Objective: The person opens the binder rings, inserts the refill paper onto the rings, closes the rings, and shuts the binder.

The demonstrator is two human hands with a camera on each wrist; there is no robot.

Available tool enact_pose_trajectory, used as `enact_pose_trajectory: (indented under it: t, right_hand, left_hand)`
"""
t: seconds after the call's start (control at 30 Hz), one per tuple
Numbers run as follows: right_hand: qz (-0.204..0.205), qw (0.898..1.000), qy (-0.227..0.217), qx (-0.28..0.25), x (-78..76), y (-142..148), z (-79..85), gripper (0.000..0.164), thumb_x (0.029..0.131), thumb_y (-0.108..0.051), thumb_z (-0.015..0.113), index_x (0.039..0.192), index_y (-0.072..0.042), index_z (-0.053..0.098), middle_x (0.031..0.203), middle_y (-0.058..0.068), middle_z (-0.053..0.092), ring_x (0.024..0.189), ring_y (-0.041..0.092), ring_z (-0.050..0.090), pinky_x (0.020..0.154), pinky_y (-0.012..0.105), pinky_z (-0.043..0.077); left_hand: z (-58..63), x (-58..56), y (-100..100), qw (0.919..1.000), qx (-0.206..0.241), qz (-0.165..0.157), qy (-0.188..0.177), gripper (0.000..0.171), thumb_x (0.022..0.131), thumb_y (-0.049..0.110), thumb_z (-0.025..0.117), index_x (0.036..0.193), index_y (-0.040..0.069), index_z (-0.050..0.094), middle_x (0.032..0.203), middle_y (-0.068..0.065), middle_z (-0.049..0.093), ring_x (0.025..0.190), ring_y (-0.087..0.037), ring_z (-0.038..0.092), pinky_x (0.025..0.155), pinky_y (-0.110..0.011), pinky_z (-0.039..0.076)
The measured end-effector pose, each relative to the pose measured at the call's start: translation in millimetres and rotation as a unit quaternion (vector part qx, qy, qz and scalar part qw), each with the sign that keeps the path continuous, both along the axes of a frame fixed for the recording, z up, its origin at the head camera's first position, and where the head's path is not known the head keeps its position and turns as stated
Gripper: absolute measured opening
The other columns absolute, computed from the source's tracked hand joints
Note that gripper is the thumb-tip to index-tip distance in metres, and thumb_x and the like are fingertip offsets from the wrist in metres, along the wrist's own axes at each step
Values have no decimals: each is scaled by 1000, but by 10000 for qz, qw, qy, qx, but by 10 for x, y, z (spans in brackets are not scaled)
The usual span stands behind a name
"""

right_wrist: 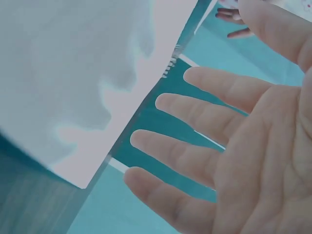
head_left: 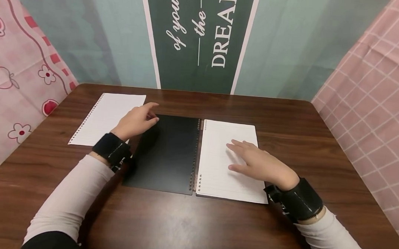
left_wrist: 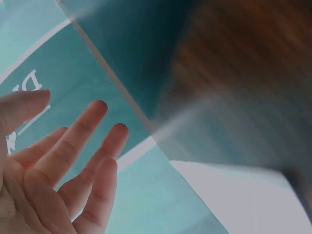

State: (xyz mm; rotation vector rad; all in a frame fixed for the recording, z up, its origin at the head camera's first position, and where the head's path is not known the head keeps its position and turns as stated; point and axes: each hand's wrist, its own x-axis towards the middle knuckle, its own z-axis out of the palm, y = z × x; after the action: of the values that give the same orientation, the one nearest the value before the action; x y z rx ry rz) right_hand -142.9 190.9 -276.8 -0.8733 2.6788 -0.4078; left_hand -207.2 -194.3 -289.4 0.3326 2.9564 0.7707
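An open ring binder lies on the table, its black cover [head_left: 168,156] to the left and a stack of lined white pages [head_left: 218,158] to the right. My left hand [head_left: 137,120] hovers near the cover's top left corner, fingers loosely spread and holding nothing. Over the pages, my right hand [head_left: 259,162] is spread with its palm down, casting a shadow on the paper. In the right wrist view, fingers [right_wrist: 180,107] extend straight above the white stack. A loose punched sheet [head_left: 101,116] lies left of the binder, partly hidden behind my left hand and wrist.
The brown wooden table [head_left: 181,224] ends at a green backdrop [head_left: 199,42] with white lettering. Pink patterned cloth [head_left: 24,76] hangs on the left, and pink checked cloth [head_left: 377,121] on the right. Black bands [head_left: 111,148] circle both wrists.
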Motion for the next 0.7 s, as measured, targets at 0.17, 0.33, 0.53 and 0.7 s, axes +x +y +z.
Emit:
enact_pose_trajectory:
  t: [0.17, 0.33, 0.53, 0.7]
  right_hand:
    - [198, 9995, 39, -238, -95, -104, 22, 64, 96, -29, 64, 149, -2, 42, 156, 23, 38, 145, 43, 35, 114, 58, 32]
    - [379, 9984, -49, -411, -209, -247, 43, 64, 97, -28, 63, 149, 1, 41, 155, 25, 38, 145, 41, 35, 117, 55, 29]
    - [490, 9977, -58, -475, -335, -489, 55, 66, 97, -30, 62, 150, 2, 39, 155, 25, 37, 146, 39, 35, 118, 52, 29]
    - [624, 9961, -208, -589, -402, -618, 35, 66, 97, -29, 62, 150, 3, 38, 155, 24, 38, 146, 36, 36, 119, 49, 29]
  left_hand:
    - [3, 20, -174, 9996, -120, 249, -53, 55, 99, 18, 55, 149, 2, 39, 124, -24, 66, 114, -38, 64, 92, -54, 50]
    - [-1, 59, -353, 9983, -247, 515, -109, 53, 100, 22, 53, 147, 1, 41, 125, -27, 64, 113, -41, 63, 89, -55, 50]
    - [-31, 84, -681, 9956, -380, 853, -30, 49, 100, 26, 52, 140, -3, 49, 122, -30, 65, 111, -45, 63, 91, -56, 47]
    - [-48, 113, -907, 9948, -278, 982, 52, 47, 100, 26, 53, 134, -7, 52, 120, -33, 64, 110, -47, 62, 93, -58, 45]
